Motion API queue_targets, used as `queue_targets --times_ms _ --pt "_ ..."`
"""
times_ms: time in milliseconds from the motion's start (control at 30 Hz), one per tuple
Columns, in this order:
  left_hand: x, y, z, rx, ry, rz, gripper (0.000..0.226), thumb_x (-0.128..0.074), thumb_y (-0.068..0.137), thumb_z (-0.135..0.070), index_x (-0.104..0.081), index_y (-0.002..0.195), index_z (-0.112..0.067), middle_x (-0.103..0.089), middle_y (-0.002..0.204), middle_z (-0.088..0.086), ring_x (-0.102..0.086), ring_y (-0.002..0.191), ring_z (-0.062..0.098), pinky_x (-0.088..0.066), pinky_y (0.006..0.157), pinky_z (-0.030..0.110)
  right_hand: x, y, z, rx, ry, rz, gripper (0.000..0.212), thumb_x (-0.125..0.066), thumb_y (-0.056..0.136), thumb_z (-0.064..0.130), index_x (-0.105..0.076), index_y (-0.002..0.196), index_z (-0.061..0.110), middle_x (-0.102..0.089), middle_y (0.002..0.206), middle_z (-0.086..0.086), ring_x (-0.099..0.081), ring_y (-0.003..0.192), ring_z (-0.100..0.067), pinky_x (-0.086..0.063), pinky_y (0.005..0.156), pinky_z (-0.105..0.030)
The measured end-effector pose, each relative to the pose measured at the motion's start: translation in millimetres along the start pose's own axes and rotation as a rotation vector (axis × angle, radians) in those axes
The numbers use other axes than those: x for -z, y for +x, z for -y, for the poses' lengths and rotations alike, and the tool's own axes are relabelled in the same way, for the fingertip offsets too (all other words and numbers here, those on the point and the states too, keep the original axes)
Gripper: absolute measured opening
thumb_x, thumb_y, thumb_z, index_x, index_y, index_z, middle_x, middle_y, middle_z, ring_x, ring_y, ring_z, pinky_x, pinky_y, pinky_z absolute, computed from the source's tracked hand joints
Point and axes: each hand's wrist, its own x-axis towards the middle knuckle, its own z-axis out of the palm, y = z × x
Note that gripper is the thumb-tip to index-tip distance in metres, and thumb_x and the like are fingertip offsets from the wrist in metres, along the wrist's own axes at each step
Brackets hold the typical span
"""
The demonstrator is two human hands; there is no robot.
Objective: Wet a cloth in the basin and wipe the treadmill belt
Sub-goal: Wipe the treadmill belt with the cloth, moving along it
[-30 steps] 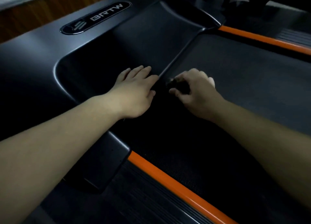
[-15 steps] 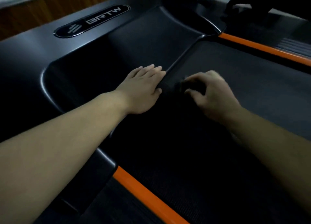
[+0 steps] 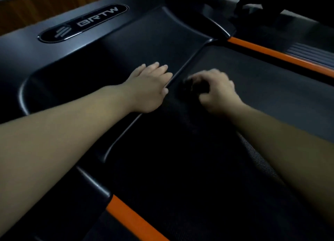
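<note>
The right hand [image 3: 216, 91] curled round a dark cloth [image 3: 186, 87], holding it on the belt [image 3: 262, 96] beside the cover [image 3: 144, 40] edge. At its 9 o'clock the left hand [image 3: 150, 89] lay flat, fingers straight, on the cover. An orange rail [image 3: 274, 55] ran at 2 o'clock.

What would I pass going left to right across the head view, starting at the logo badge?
BRTW badge → left hand, flat → dark cloth → right hand gripping it on the belt → far orange side strip.
</note>
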Motion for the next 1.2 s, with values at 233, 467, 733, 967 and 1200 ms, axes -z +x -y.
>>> queue_targets --times_ms 233,467,733,967,1200 --pt "-9.7 11.7 5.6 0.005 0.006 -0.085 0.055 -0.035 0.106 -0.028 -0.021 0.159 -0.027 -0.006 0.17 0.0 0.004 0.156 0.02 0.005 0.124 0.044 -6.3 -23.0 2.9 0.164 0.1 0.105 0.035 -0.071 0.083 0.028 -0.059 0.113 0.043 -0.055 0.109 0.015 -0.052 0.109 -0.014 -0.039 0.101 -0.047" --pt "-7.8 12.2 -1.1 0.047 -0.065 -0.069 0.053 -0.035 0.107 -0.022 -0.022 0.158 -0.025 -0.003 0.17 0.0 0.009 0.156 0.018 0.01 0.124 0.044 3.2 49.3 -38.1 -0.097 0.102 -0.136 0.023 -0.069 0.082 0.046 -0.058 0.102 0.041 -0.057 0.108 0.011 -0.055 0.114 -0.019 -0.041 0.105 -0.048" --pt "-11.0 18.7 -5.4 0.066 -0.032 -0.057 0.055 -0.036 0.106 -0.023 -0.02 0.158 -0.025 0.001 0.17 0.001 0.012 0.155 0.022 0.011 0.123 0.05 14.7 41.4 -51.5 0.035 -0.162 -0.206 0.07 -0.066 0.086 0.051 -0.033 0.146 0.039 -0.034 0.144 0.001 -0.032 0.132 -0.026 -0.022 0.109 -0.048" --pt "-12.1 21.0 -6.0 0.071 0.001 -0.054 0.058 -0.037 0.106 -0.024 -0.015 0.159 -0.026 0.002 0.17 0.001 0.012 0.155 0.023 0.01 0.123 0.052 14.6 60.2 -53.5 -0.009 -0.142 0.002 0.046 -0.063 0.088 0.052 -0.053 0.131 0.039 -0.047 0.13 0.005 -0.039 0.127 -0.023 -0.034 0.109 -0.049" --pt "-13.6 20.0 -8.6 0.071 0.029 -0.057 0.059 -0.036 0.105 -0.028 -0.012 0.159 -0.026 0.003 0.17 0.001 0.012 0.155 0.023 0.01 0.123 0.054 5.8 53.4 -50.2 0.167 -0.078 0.036 0.03 -0.072 0.084 0.034 -0.061 0.112 0.036 -0.051 0.117 0.004 -0.045 0.116 -0.023 -0.038 0.103 -0.047"
